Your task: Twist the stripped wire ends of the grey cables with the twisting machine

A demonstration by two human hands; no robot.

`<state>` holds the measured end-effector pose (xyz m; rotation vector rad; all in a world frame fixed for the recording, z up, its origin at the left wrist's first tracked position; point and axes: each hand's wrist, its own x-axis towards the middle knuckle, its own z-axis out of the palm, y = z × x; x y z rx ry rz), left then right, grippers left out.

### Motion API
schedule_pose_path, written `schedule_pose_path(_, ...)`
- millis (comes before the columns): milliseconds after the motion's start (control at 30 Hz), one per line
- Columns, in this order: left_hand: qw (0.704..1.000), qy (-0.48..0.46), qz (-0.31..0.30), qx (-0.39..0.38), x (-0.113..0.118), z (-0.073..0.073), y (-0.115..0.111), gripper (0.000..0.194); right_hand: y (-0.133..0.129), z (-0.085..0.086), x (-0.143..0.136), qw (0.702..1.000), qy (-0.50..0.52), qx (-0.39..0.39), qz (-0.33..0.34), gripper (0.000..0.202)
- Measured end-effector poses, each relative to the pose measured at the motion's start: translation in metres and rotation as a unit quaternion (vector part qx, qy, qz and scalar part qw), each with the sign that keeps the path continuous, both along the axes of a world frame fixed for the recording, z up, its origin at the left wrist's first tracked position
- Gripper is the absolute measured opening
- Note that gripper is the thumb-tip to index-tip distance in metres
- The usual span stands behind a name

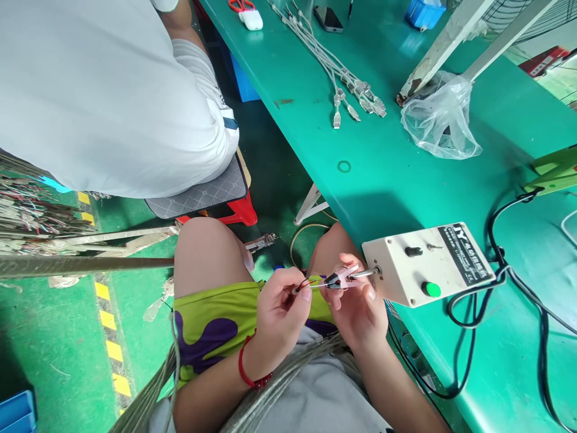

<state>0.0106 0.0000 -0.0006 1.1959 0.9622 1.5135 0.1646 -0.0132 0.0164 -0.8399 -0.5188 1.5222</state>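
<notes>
Wire (303, 285) sits pinched in my left hand (282, 307) fingers, over my lap. It lies sideways, its tip pointing right at the pink tool (343, 277). My right hand (358, 307) grips that tool, right beside the white box (426, 264) on the green desk (387, 174).

control box (424, 264) blocks rt, knees below, bench centre open
</notes>
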Motion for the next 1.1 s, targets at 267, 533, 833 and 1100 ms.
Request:
schedule_pose_path(267,1.000,0.024,0.009,0.018,-0.002,0.003,0.003,0.014,0.010,-0.008,-0.003,0.998,-0.019,-0.025,-0.052,0.045)
schedule_pose_path(533,1.000,0.010,0.009,-0.007,0.000,0.005,0.004,0.017,0.022,-0.006,-0.024,0.989,-0.034,-0.015,-0.140,0.071)
schedule_pose_path(833,0.999,0.009,-0.002,-0.049,0.003,0.008,0.006,0.022,0.021,-0.002,-0.025,0.985,-0.061,-0.013,-0.163,0.070)
schedule_pose_path(1100,0.999,0.016,0.004,-0.050,0.003,0.005,0.004,0.026,0.020,-0.012,-0.023,0.984,-0.109,0.016,-0.137,0.064)
